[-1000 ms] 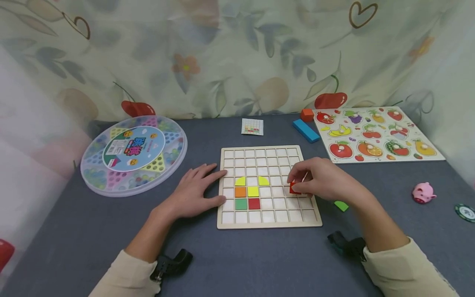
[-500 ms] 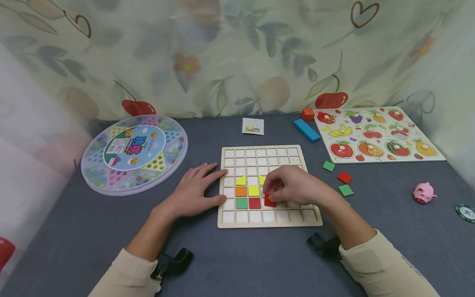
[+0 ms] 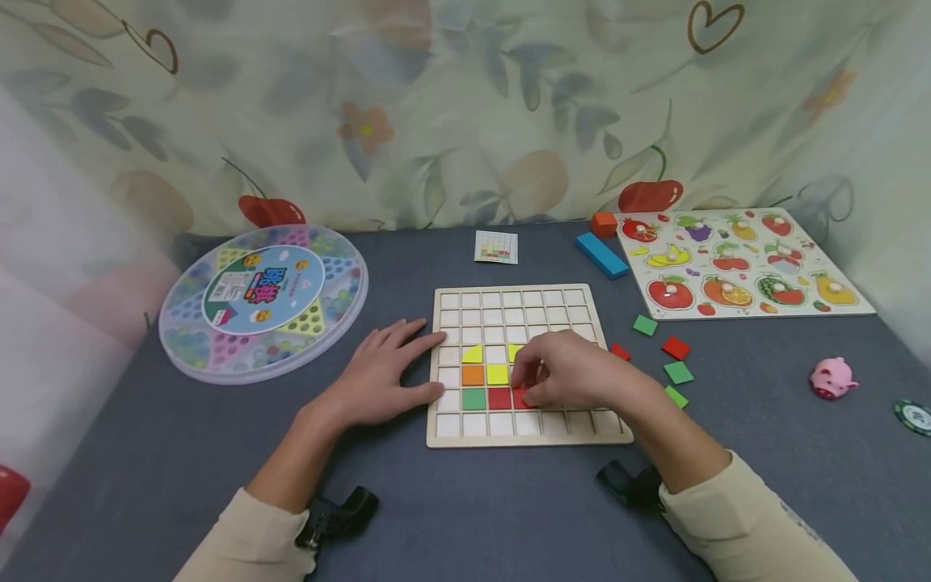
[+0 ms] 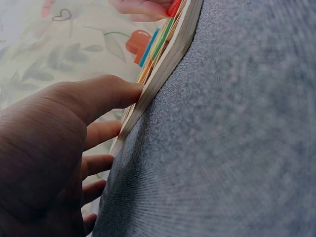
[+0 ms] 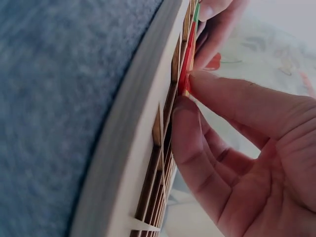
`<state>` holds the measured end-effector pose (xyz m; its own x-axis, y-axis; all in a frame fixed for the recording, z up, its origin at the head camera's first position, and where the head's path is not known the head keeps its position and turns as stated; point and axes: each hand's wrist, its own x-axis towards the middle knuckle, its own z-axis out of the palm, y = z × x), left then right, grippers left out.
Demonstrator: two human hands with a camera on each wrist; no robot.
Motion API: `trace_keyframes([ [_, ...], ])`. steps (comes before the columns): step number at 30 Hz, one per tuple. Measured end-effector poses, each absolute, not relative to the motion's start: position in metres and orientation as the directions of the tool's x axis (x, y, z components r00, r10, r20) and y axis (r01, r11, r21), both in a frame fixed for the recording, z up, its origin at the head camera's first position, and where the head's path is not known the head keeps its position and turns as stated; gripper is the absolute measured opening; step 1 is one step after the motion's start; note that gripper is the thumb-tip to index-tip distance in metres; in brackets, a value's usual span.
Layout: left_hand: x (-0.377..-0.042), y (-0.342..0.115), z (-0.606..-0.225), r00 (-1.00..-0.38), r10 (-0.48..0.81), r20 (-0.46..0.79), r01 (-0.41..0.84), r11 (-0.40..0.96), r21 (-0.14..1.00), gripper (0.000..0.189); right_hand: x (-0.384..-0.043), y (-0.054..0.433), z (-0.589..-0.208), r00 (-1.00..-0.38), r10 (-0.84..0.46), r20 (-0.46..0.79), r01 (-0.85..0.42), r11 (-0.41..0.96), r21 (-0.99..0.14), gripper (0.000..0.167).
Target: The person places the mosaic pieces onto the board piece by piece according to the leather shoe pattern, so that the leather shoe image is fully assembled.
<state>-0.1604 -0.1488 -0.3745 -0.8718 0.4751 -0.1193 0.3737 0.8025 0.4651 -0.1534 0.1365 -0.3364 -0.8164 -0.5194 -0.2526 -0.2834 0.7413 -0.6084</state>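
One grey tabletop (image 3: 473,501), backed by a floral curtain (image 3: 451,113). One fruit peg puzzle (image 3: 738,263), far right. One round Chinese checkers set (image 3: 263,291), far left. One wooden grid board (image 3: 531,442), flat between my hands. My left hand (image 3: 385,380): fingers spread, gripping nothing, thumb and forefinger touching the board's left edge. My right hand (image 3: 575,372): nearly closed over the board, thumb and forefinger pinching a red tile (image 3: 520,396). One blue block (image 3: 601,255), one printed pattern card (image 3: 496,247), one pink pig figure (image 3: 833,378), one orange-red block (image 3: 604,225), one round chip (image 3: 913,417). Held red tile: at the cell just right of a red square (image 3: 499,398); I cannot tell whether it is fully seated. Also in cells: green square (image 3: 473,399), orange square (image 3: 472,375), yellow square (image 3: 497,374), yellow rounded pieces (image 3: 472,355). Loose tiles (image 3: 678,373), green and red, beside the board's right edge.
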Motion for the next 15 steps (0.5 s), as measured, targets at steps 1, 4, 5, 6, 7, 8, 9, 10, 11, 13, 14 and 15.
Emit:
trace_keyframes([
  [1, -0.16, -0.149, -0.374, -0.872, 0.474, -0.121, 0.372, 0.803, 0.465, 0.075, -0.153, 0.136, -0.336, -0.817, -0.522, -0.246, -0.291, 0.741, -0.605, 0.013],
  [4, -0.16, -0.148, -0.374, -0.873, 0.472, -0.125, 0.37, 0.807, 0.461, 0.076, -0.152, 0.138, -0.337, -0.817, -0.531, -0.225, -0.31, 0.733, -0.606, 0.015],
  [5, -0.16, -0.148, -0.375, -0.873, 0.471, -0.126, 0.37, 0.807, 0.46, 0.076, -0.151, 0.138, -0.337, -0.817, -0.532, -0.22, -0.312, 0.731, -0.607, 0.015],
  [6, -0.16, -0.148, -0.375, -0.873, 0.472, -0.125, 0.371, 0.808, 0.458, 0.076, -0.151, 0.14, -0.337, -0.82, -0.53, -0.216, -0.312, 0.731, -0.607, 0.015],
  [7, -0.16, -0.148, -0.375, -0.872, 0.473, -0.124, 0.372, 0.808, 0.457, 0.075, -0.15, 0.141, -0.337, -0.823, -0.527, -0.213, -0.311, 0.731, -0.607, 0.015],
  [8, -0.16, -0.148, -0.375, -0.872, 0.474, -0.124, 0.374, 0.807, 0.457, 0.075, -0.15, 0.143, -0.336, -0.826, -0.523, -0.21, -0.309, 0.732, -0.607, 0.014],
  [9, -0.16, -0.147, -0.375, -0.871, 0.475, -0.123, 0.375, 0.806, 0.458, 0.075, -0.149, 0.145, -0.335, -0.829, -0.519, -0.206, -0.306, 0.731, -0.609, 0.013],
  [10, -0.16, -0.147, -0.375, -0.871, 0.476, -0.123, 0.375, 0.805, 0.459, 0.075, -0.148, 0.148, -0.334, -0.833, -0.516, -0.199, -0.306, 0.73, -0.611, 0.013],
  [11, -0.161, -0.147, -0.375, -0.871, 0.476, -0.123, 0.375, 0.805, 0.46, 0.076, -0.148, 0.15, -0.333, -0.836, -0.514, -0.193, -0.307, 0.729, -0.612, 0.012],
  [13, -0.161, -0.147, -0.375, -0.871, 0.476, -0.125, 0.374, 0.805, 0.46, 0.076, -0.147, 0.156, -0.33, -0.843, -0.506, -0.184, -0.302, 0.727, -0.616, 0.011],
  [14, -0.161, -0.147, -0.375, -0.87, 0.476, -0.126, 0.374, 0.805, 0.461, 0.076, -0.146, 0.159, -0.328, -0.846, -0.502, -0.181, -0.299, 0.726, -0.619, 0.011],
  [15, -0.161, -0.147, -0.375, -0.871, 0.475, -0.127, 0.373, 0.806, 0.46, 0.076, -0.146, 0.163, -0.327, -0.849, -0.497, -0.179, -0.294, 0.725, -0.622, 0.011],
])
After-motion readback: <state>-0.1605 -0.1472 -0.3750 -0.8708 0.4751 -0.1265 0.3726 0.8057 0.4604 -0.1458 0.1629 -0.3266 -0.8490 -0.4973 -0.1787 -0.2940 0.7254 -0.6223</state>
